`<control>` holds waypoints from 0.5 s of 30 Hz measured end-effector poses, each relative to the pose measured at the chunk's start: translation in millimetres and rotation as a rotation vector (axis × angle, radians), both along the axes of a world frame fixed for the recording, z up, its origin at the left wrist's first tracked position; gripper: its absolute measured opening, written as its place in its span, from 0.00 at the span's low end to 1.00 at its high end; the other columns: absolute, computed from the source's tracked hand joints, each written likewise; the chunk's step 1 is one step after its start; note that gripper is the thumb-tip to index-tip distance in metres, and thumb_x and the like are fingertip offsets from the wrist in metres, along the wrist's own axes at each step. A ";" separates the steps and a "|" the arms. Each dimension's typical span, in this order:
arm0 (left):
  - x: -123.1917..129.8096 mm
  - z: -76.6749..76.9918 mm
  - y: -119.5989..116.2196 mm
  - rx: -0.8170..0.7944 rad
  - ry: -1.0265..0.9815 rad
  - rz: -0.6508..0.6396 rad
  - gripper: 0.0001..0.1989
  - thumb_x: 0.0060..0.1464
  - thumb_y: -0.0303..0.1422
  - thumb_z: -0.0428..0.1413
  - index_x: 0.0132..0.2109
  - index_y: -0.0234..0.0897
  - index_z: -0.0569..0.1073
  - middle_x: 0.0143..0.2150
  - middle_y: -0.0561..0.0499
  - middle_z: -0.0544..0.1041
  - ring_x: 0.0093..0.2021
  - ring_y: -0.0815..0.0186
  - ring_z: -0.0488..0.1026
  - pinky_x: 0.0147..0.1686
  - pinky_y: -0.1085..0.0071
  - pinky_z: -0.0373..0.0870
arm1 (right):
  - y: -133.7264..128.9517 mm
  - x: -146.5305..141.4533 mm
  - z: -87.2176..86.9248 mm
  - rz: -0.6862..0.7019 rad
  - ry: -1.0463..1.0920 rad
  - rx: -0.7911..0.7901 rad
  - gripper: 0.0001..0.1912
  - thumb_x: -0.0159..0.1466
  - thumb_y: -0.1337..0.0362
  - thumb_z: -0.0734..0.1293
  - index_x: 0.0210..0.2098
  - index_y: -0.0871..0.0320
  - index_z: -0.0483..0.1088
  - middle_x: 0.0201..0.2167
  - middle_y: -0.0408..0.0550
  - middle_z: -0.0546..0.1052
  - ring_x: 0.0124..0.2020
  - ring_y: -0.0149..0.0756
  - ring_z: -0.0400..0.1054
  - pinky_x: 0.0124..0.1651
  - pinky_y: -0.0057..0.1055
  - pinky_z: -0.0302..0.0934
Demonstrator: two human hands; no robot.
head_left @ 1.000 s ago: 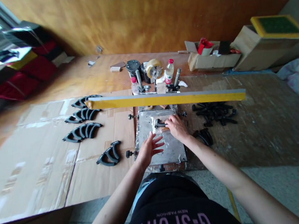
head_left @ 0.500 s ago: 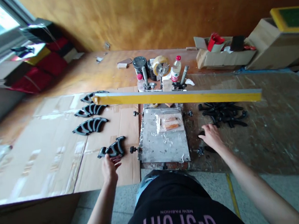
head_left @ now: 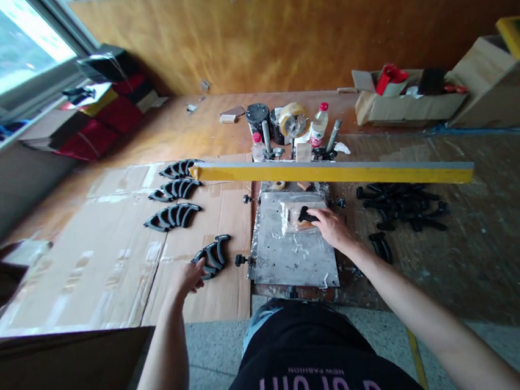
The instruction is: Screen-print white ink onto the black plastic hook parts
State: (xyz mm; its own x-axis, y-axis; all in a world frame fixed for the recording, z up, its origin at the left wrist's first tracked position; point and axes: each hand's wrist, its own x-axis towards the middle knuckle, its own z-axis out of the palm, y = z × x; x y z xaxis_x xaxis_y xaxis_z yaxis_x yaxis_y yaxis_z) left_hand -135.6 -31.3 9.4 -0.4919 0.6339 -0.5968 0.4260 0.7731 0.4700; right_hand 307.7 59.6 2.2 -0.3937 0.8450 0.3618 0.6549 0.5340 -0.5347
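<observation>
My right hand [head_left: 334, 229] is closed on a black curved plastic piece [head_left: 306, 214]. It holds the piece over the small clear-wrapped block [head_left: 293, 217] on the metal plate [head_left: 289, 259]. My left hand [head_left: 191, 277] reaches the near end of a short row of black curved pieces [head_left: 215, 256] on the cardboard. Its fingers are curled around the end piece, partly hiding it. Farther back lie more fanned rows, the closest being a row of black curved pieces [head_left: 172, 217]. Right of the plate is a loose pile of black pieces [head_left: 401, 206], with a couple of single pieces [head_left: 381, 248] nearer me.
A yellow-edged screen frame [head_left: 331, 173] spans above the plate's far end, between clamp posts. Behind it stand a black tub [head_left: 258, 116], a tape roll [head_left: 293, 120] and red-capped bottles [head_left: 319, 125]. Open cardboard boxes [head_left: 410, 107] sit back right; red boxes [head_left: 82, 135] back left.
My right hand has moved left from beside the pile to the plate, carrying a black curved piece. My left hand stays at the short row, its fingers now more curled. The view has shifted slightly.
</observation>
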 end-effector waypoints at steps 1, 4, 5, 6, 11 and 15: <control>10.9 15.0 14.1 0.062 -0.026 -0.024 0.21 0.53 0.50 0.49 0.28 0.36 0.68 0.14 0.50 0.68 0.14 0.65 0.64 0.15 0.73 0.60 | 2.9 -10.0 -0.6 0.049 -0.018 0.000 0.16 0.65 0.71 0.60 0.50 0.57 0.71 0.45 0.53 0.76 0.48 0.42 0.67 0.52 0.40 0.63; 61.9 72.8 57.6 0.476 -0.215 -0.141 0.23 0.54 0.52 0.51 0.39 0.35 0.71 0.21 0.52 0.73 0.17 0.69 0.66 0.17 0.75 0.62 | 8.6 -28.5 -1.6 0.094 -0.101 -0.007 0.19 0.66 0.73 0.58 0.52 0.58 0.72 0.46 0.53 0.77 0.49 0.42 0.65 0.52 0.40 0.63; 82.2 94.1 70.3 0.648 -0.296 -0.171 0.25 0.54 0.53 0.51 0.43 0.35 0.72 0.23 0.52 0.74 0.18 0.70 0.67 0.18 0.76 0.64 | 9.4 -32.2 -0.9 0.081 -0.133 -0.007 0.19 0.66 0.73 0.58 0.52 0.59 0.72 0.46 0.53 0.77 0.49 0.42 0.65 0.53 0.39 0.62; 102.3 114.5 81.1 0.787 -0.393 -0.173 0.26 0.55 0.54 0.50 0.46 0.35 0.71 0.23 0.52 0.74 0.18 0.70 0.66 0.19 0.76 0.65 | 9.5 -35.5 0.5 0.065 -0.166 -0.006 0.19 0.66 0.73 0.58 0.52 0.59 0.73 0.46 0.54 0.76 0.49 0.42 0.65 0.53 0.39 0.62; 170.6 170.7 102.6 0.989 -0.653 -0.178 0.28 0.60 0.54 0.43 0.39 0.32 0.74 0.20 0.51 0.72 0.17 0.71 0.64 0.17 0.76 0.62 | 1.5 -41.0 9.7 0.009 -0.300 0.016 0.16 0.67 0.64 0.63 0.53 0.58 0.72 0.46 0.55 0.75 0.50 0.45 0.64 0.54 0.43 0.60; 169.9 155.9 81.3 0.989 -0.704 -0.094 0.30 0.59 0.56 0.45 0.44 0.33 0.76 0.24 0.50 0.74 0.21 0.70 0.68 0.21 0.75 0.65 | 1.0 -8.5 17.4 -0.144 -0.133 0.015 0.13 0.64 0.61 0.67 0.47 0.57 0.74 0.41 0.52 0.78 0.46 0.43 0.69 0.51 0.39 0.64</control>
State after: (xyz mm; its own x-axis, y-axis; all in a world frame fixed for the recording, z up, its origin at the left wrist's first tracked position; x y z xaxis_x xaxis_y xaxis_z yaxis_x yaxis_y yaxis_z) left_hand 34.3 50.1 165.3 -0.1831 0.9820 0.0456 -0.1246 -0.0692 0.9898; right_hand 299.1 60.6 19.6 -0.3138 0.8911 0.3278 0.7896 0.4366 -0.4311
